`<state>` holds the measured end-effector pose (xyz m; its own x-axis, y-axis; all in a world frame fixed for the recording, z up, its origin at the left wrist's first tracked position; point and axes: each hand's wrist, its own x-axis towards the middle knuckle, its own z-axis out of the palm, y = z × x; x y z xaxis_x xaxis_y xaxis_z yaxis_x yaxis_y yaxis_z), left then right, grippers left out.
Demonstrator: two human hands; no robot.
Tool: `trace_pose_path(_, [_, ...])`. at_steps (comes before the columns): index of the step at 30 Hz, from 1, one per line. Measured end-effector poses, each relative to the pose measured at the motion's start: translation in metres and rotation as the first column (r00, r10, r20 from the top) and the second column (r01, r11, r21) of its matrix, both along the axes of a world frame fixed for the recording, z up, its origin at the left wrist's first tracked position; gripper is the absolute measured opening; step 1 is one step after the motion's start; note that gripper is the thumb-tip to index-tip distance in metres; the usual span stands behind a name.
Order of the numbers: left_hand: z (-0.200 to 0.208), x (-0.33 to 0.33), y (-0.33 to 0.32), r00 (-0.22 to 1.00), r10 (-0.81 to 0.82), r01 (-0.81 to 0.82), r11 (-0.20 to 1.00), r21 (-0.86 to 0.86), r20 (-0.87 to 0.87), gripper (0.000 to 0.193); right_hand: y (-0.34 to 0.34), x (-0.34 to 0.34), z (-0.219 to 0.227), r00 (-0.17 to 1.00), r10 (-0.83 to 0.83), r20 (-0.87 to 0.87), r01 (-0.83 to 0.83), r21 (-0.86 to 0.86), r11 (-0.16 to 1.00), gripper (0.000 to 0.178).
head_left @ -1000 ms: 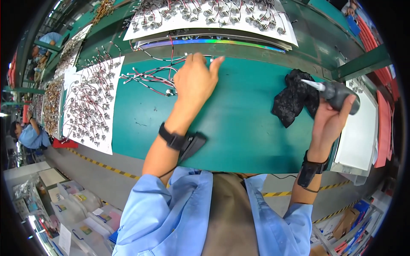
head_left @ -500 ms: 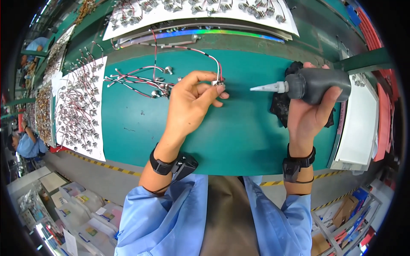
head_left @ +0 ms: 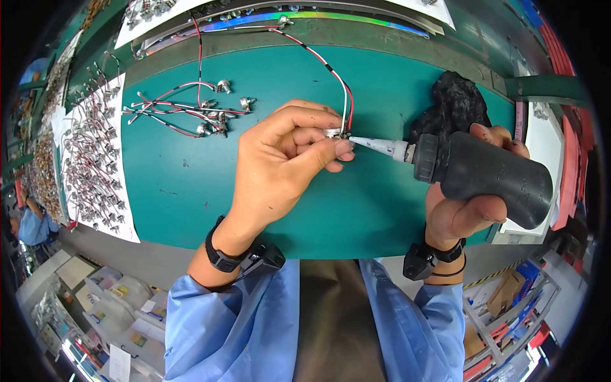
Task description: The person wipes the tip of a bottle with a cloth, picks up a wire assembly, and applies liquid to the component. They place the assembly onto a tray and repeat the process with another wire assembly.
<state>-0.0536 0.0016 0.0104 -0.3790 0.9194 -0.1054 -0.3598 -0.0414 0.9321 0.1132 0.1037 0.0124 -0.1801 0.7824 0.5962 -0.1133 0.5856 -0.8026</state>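
Between thumb and fingers, my left hand (head_left: 280, 159) pinches a small round metal component (head_left: 332, 133) with red, white and black wires (head_left: 332, 71) rising from it. Those wires arch up and left toward the table's far edge. My right hand (head_left: 458, 213) is wrapped round a black squeeze bottle (head_left: 496, 175), tipped sideways with its pale cone nozzle (head_left: 382, 146) pointing left. The nozzle's tip meets the component at the wire joint, or sits right beside it. Several more wired metal components (head_left: 219, 121) lie in a loose bunch left of my left hand.
A green mat (head_left: 286, 223) covers the table. Behind the bottle lies a crumpled black cloth (head_left: 455, 102). At left, a white sheet (head_left: 130, 219) carries rows of wired components. A shelf edge (head_left: 242, 25) runs along the back; a green post (head_left: 547, 88) stands at right.
The bottle has swung left and its nozzle tipped up-left, closing the gap to the component. My left hand keeps its pinch. The whole view has shifted slightly.
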Motion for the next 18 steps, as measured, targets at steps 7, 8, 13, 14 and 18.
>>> trace_pose_path(7, [0.001, 0.003, 0.001, 0.999, 0.016, -0.016, 1.000, 0.001, -0.027, 0.018, 0.007, 0.004, -0.001, 0.980, 0.192, -0.051, -0.184, 0.127, 0.975, 0.076])
trace_pose_path(8, [0.001, 0.004, 0.002, 0.999, 0.028, -0.028, 1.000, -0.003, -0.044, 0.018, 0.007, 0.004, -0.001, 0.974, 0.216, -0.066, -0.205, 0.143, 0.968, 0.075])
trace_pose_path(13, [0.000, 0.006, 0.003, 0.989, 0.063, -0.062, 0.998, 0.014, -0.130, 0.018, 0.007, 0.005, -0.002, 0.987, 0.161, -0.027, -0.154, 0.169, 0.973, 0.071])
trace_pose_path(14, [0.000, 0.006, 0.003, 0.990, 0.064, -0.063, 0.998, 0.013, -0.128, 0.018, 0.009, 0.005, -0.003, 0.980, 0.192, -0.047, -0.180, 0.187, 0.966, 0.071])
trace_pose_path(18, [-0.001, 0.006, 0.004, 0.981, 0.078, -0.074, 0.997, 0.026, -0.176, 0.019, 0.010, 0.005, -0.004, 0.973, 0.222, -0.068, -0.203, 0.218, 0.955, 0.069])
